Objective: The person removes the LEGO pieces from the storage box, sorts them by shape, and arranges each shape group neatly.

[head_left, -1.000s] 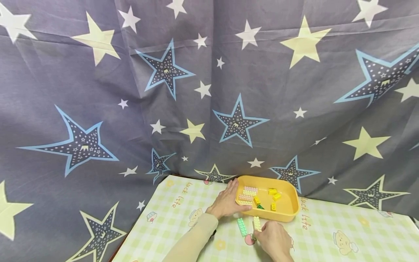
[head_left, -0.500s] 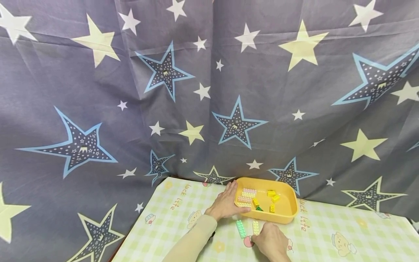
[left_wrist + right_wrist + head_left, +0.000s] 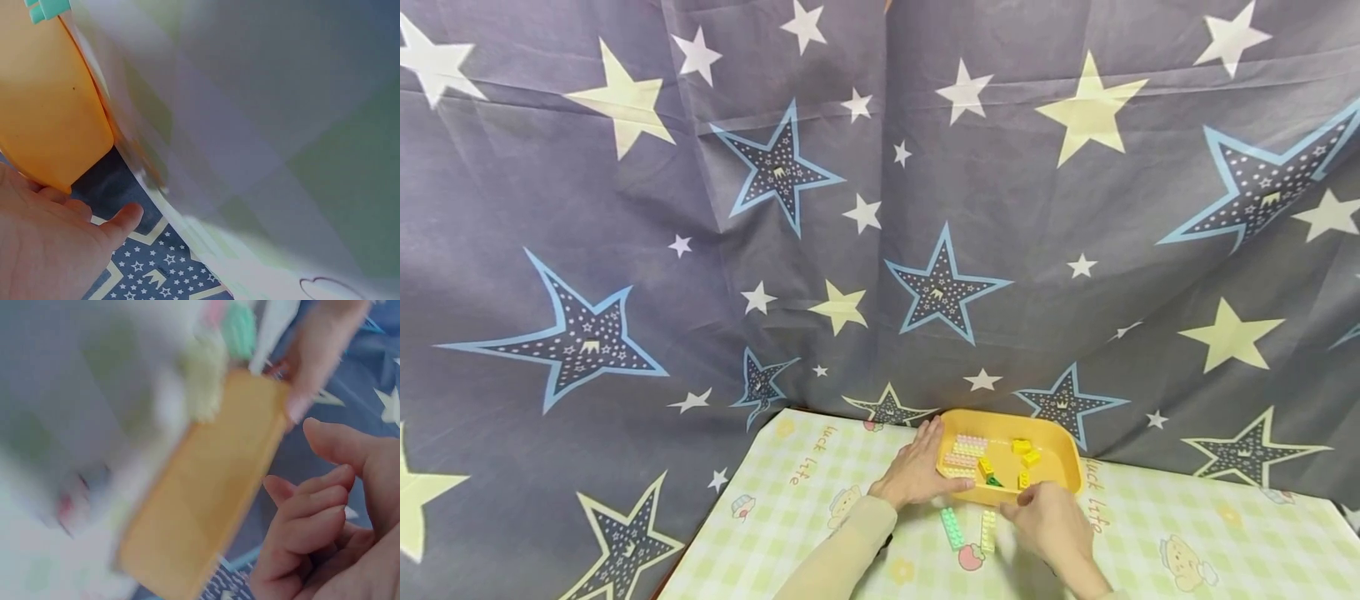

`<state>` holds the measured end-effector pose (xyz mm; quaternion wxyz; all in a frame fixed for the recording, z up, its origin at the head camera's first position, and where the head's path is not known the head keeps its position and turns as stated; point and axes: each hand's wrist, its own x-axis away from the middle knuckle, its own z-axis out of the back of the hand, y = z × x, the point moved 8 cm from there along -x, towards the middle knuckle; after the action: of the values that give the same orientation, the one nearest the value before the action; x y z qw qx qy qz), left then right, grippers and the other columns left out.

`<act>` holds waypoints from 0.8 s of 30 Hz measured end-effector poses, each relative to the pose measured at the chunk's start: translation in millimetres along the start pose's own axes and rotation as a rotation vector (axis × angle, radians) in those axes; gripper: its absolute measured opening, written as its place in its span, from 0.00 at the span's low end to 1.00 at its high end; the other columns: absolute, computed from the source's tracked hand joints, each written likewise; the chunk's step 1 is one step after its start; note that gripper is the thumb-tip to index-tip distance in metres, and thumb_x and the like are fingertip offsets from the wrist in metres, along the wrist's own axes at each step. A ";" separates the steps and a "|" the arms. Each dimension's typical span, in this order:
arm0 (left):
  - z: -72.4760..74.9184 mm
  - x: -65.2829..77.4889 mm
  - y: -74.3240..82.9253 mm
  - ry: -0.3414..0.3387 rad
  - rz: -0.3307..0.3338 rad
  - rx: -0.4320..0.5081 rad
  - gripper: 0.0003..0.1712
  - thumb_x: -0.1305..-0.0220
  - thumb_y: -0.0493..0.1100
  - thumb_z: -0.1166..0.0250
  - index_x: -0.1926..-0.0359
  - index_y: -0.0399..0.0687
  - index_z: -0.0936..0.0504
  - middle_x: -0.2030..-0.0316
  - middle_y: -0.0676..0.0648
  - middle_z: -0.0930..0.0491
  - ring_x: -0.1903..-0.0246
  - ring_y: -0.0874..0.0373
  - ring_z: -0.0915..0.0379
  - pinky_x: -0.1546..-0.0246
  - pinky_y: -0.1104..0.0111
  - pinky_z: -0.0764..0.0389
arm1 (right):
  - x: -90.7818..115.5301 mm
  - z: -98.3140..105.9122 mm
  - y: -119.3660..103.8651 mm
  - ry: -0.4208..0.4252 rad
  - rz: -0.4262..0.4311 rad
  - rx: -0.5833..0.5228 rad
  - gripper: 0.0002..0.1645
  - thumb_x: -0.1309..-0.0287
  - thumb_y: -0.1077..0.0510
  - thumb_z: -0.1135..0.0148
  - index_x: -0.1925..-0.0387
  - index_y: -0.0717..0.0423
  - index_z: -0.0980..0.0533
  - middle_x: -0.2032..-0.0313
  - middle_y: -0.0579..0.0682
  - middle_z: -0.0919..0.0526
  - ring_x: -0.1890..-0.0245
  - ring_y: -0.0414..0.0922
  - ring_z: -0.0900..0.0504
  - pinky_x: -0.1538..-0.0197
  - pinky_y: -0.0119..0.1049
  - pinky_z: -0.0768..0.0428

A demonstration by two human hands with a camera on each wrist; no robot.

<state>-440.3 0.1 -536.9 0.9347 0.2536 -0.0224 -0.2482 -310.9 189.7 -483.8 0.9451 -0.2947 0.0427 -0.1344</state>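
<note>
Pale-yellow brick, right fingers now apart

tray on table | blocks in tray | before tray: first brick left, second brick right | curtain behind

Looks like a home-style play corner with kid decor; could equally be a staged setup, can't tell which. Evidence: grey drape, creased, printed with white, yellow and blue-edged stars. Fills most of the head view, hangs right behind the table. Cover: pale green/white check with cartoon animals, a strawberry, "luck life" lettering. On it: orange tray with toy bricks, two more just outside. Left wrist view shows same star print past the table edge.
</note>
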 end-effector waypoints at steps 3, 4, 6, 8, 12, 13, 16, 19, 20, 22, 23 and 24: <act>1.7 -1.2 -0.1 0.004 -0.005 0.003 0.71 0.37 0.76 0.28 0.11 0.44 0.53 0.10 0.46 0.55 0.10 0.47 0.59 0.15 0.39 0.39 | -13.9 23.2 -7.4 0.038 0.055 0.005 0.22 0.45 0.44 0.17 0.60 0.58 0.09 0.55 0.63 0.06 0.68 0.50 0.14 0.72 0.41 0.21; 1.9 -1.5 -0.2 0.004 -0.006 0.005 0.71 0.37 0.76 0.28 0.11 0.44 0.53 0.10 0.46 0.55 0.10 0.47 0.59 0.15 0.39 0.39 | -18.8 28.5 -9.1 0.041 0.066 0.014 0.22 0.45 0.44 0.18 0.59 0.58 0.09 0.51 0.64 0.07 0.67 0.51 0.13 0.71 0.42 0.21; 1.5 -1.9 -0.7 0.004 -0.004 0.002 0.71 0.37 0.76 0.28 0.11 0.44 0.53 0.10 0.46 0.55 0.10 0.47 0.59 0.15 0.39 0.39 | -28.5 36.7 -12.5 0.051 0.088 0.028 0.21 0.44 0.45 0.18 0.58 0.58 0.09 0.48 0.64 0.07 0.65 0.51 0.12 0.71 0.42 0.21; 0.8 -1.9 -0.6 0.002 -0.006 -0.001 0.71 0.37 0.76 0.28 0.11 0.44 0.53 0.10 0.46 0.55 0.10 0.47 0.58 0.16 0.39 0.38 | -37.4 42.3 -15.3 0.060 0.118 0.048 0.20 0.44 0.46 0.18 0.59 0.57 0.08 0.48 0.63 0.07 0.63 0.53 0.12 0.71 0.42 0.20; -0.3 -0.9 -1.7 -0.011 -0.007 0.007 0.71 0.37 0.76 0.29 0.11 0.44 0.54 0.10 0.46 0.56 0.10 0.46 0.59 0.15 0.39 0.39 | -55.6 45.1 -18.0 0.049 0.168 0.069 0.22 0.44 0.47 0.18 0.54 0.57 0.08 0.48 0.64 0.07 0.59 0.56 0.10 0.72 0.41 0.21; -0.3 -0.6 -2.0 -0.015 -0.006 0.012 0.71 0.37 0.76 0.29 0.10 0.45 0.54 0.09 0.47 0.56 0.10 0.46 0.59 0.15 0.38 0.40 | -60.2 44.7 -18.5 0.041 0.178 0.068 0.22 0.44 0.47 0.18 0.52 0.57 0.09 0.47 0.64 0.08 0.58 0.57 0.10 0.72 0.41 0.21; -0.3 -0.2 -2.7 -0.019 -0.001 0.028 0.72 0.37 0.76 0.29 0.10 0.45 0.55 0.09 0.47 0.57 0.10 0.47 0.60 0.15 0.38 0.41 | -74.0 41.9 -18.7 0.010 0.188 0.057 0.23 0.43 0.48 0.19 0.49 0.56 0.09 0.46 0.66 0.08 0.57 0.59 0.10 0.72 0.41 0.23; -0.1 0.0 -2.5 -0.016 0.007 0.032 0.72 0.38 0.77 0.29 0.10 0.46 0.55 0.09 0.48 0.57 0.10 0.48 0.60 0.15 0.38 0.41 | -87.9 36.5 -19.0 -0.012 0.208 0.044 0.24 0.43 0.51 0.19 0.47 0.57 0.10 0.45 0.66 0.09 0.57 0.61 0.10 0.71 0.41 0.23; -0.1 0.2 -2.2 -0.014 0.008 0.032 0.72 0.38 0.77 0.28 0.10 0.46 0.55 0.09 0.48 0.57 0.10 0.48 0.60 0.15 0.38 0.41 | -92.0 34.5 -18.9 -0.017 0.214 0.041 0.23 0.43 0.51 0.19 0.47 0.57 0.10 0.45 0.66 0.09 0.55 0.62 0.10 0.70 0.40 0.23; -0.4 0.9 -1.3 -0.011 0.010 0.032 0.72 0.38 0.77 0.28 0.10 0.46 0.54 0.09 0.48 0.56 0.10 0.48 0.59 0.15 0.39 0.40 | -99.9 28.9 -17.9 -0.027 0.227 0.033 0.24 0.43 0.53 0.19 0.47 0.58 0.10 0.44 0.67 0.09 0.53 0.64 0.10 0.70 0.41 0.21; -0.9 1.4 -0.9 -0.011 0.010 0.033 0.72 0.38 0.76 0.28 0.10 0.46 0.53 0.09 0.48 0.56 0.10 0.48 0.59 0.15 0.39 0.40 | -103.6 25.7 -17.2 -0.033 0.232 0.032 0.23 0.43 0.54 0.19 0.46 0.58 0.10 0.44 0.67 0.09 0.52 0.65 0.10 0.68 0.43 0.19; -1.4 2.0 -0.5 -0.012 0.010 0.034 0.71 0.38 0.77 0.28 0.11 0.46 0.53 0.09 0.48 0.56 0.10 0.48 0.59 0.15 0.39 0.40 | -106.6 22.2 -16.2 -0.040 0.236 0.031 0.23 0.43 0.55 0.20 0.47 0.59 0.10 0.43 0.67 0.10 0.50 0.66 0.11 0.67 0.45 0.16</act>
<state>-438.6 -0.6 -538.6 0.9314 0.2677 -0.0333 -0.2445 -413.5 218.8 -456.2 0.9594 -0.2758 0.0563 -0.0169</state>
